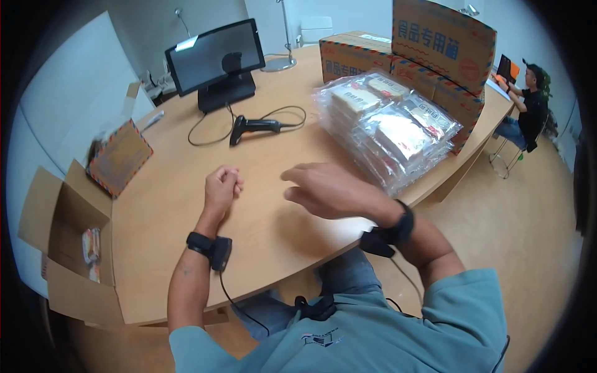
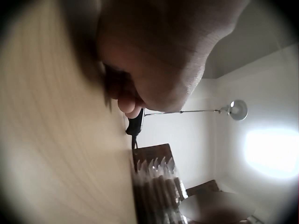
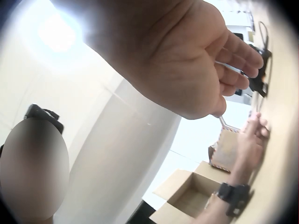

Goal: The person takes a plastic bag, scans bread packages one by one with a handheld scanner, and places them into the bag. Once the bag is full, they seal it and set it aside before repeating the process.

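Note:
My left hand (image 1: 222,191) rests on the table, its fingers loosely curled with nothing in them. Over the table to its right is my right hand (image 1: 333,188), fingers fairly straight and holding nothing; its bare palm shows in the right wrist view. Beyond both hands lies a black barcode scanner (image 1: 255,126) with its cable looped on the tabletop. Just past the right hand stands a stack of clear plastic packs (image 1: 398,127) holding pale, bread-like slabs with printed labels. Side on, the packs' layers (image 2: 161,196) show in the left wrist view.
An open cardboard box (image 1: 74,236) with a few wrapped packs inside is at the left edge, beside a striped-edge carton (image 1: 120,158). A monitor (image 1: 217,56) stands at the back. Printed cartons (image 1: 441,46) are piled behind the packs. Another person (image 1: 528,105) sits at far right.

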### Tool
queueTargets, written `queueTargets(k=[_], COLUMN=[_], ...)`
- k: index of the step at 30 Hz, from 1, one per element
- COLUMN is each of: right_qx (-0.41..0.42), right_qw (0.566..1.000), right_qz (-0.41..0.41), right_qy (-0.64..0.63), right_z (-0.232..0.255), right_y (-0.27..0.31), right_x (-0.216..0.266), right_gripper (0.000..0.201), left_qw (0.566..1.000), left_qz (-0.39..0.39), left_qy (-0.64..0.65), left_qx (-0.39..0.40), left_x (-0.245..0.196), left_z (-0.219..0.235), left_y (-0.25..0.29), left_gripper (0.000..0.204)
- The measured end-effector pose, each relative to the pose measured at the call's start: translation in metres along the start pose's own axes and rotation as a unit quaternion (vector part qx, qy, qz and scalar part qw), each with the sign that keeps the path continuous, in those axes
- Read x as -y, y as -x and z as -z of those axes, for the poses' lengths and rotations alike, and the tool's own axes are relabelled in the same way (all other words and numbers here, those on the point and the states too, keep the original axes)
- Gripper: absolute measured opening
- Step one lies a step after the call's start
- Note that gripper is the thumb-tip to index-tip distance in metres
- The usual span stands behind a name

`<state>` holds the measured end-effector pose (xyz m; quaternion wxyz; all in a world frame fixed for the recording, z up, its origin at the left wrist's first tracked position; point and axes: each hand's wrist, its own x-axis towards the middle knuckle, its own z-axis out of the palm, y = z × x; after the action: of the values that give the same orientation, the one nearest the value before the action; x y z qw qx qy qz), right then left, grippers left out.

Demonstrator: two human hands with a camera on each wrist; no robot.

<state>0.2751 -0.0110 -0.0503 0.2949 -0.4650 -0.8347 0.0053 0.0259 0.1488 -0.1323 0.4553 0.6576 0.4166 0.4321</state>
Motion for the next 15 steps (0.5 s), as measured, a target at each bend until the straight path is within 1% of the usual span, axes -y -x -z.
queueTargets(k=[2,4,5,6,7,8,10,11,12,14,15], right_qx=[0.047,0.060,0.066,0.026,-0.017,-0.011,-0.039,-0.084,-0.082,-0.044,-0.040], right_qw=[0.996,0.973,0.974,0.938,0.884,0.887,0.891,0.915,0.915,0.909,0.932], right_qz=[-0.045,-0.145,-0.148,-0.212,-0.273,-0.278,-0.294,-0.281,-0.287,-0.274,-0.225], right_qy=[-0.058,-0.169,-0.158,-0.272,-0.380,-0.369,-0.344,-0.278,-0.273,-0.310,-0.282], right_z=[-0.044,-0.064,-0.077,-0.090,-0.102,-0.113,-0.140,-0.153,-0.160,-0.150,-0.146], right_y=[-0.036,-0.072,-0.083,-0.093,-0.101,-0.107,-0.114,-0.117,-0.116,-0.111,-0.107], right_x=[-0.013,-0.026,-0.032,-0.040,-0.049,-0.056,-0.074,-0.079,-0.088,-0.081,-0.079], right_gripper=[0.031,0.032,0.032,0.032,0.032,0.032,0.028,0.025,0.025,0.024,0.027], left_qw=[1.000,0.997,0.997,0.996,0.997,0.998,0.998,0.998,0.998,0.999,0.999], left_qz=[0.018,0.004,0.015,0.014,0.009,0.007,0.004,-0.004,0.000,0.012,0.021], left_qy=[0.015,0.070,0.065,0.079,0.067,0.053,0.057,0.047,0.054,0.034,0.030], left_qx=[-0.009,-0.035,-0.035,-0.035,-0.036,-0.035,-0.035,-0.035,-0.031,-0.030,-0.026], left_x=[0.000,-0.002,-0.006,-0.004,-0.001,0.002,0.006,0.006,0.005,0.002,-0.001], left_z=[0.008,0.008,0.008,0.007,0.007,0.006,0.005,0.005,0.004,0.003,0.001], left_y=[0.006,0.004,0.007,0.007,0.006,0.006,0.006,0.004,0.003,0.001,-0.004], left_gripper=[0.023,0.019,0.019,0.019,0.019,0.019,0.019,0.020,0.020,0.020,0.021])
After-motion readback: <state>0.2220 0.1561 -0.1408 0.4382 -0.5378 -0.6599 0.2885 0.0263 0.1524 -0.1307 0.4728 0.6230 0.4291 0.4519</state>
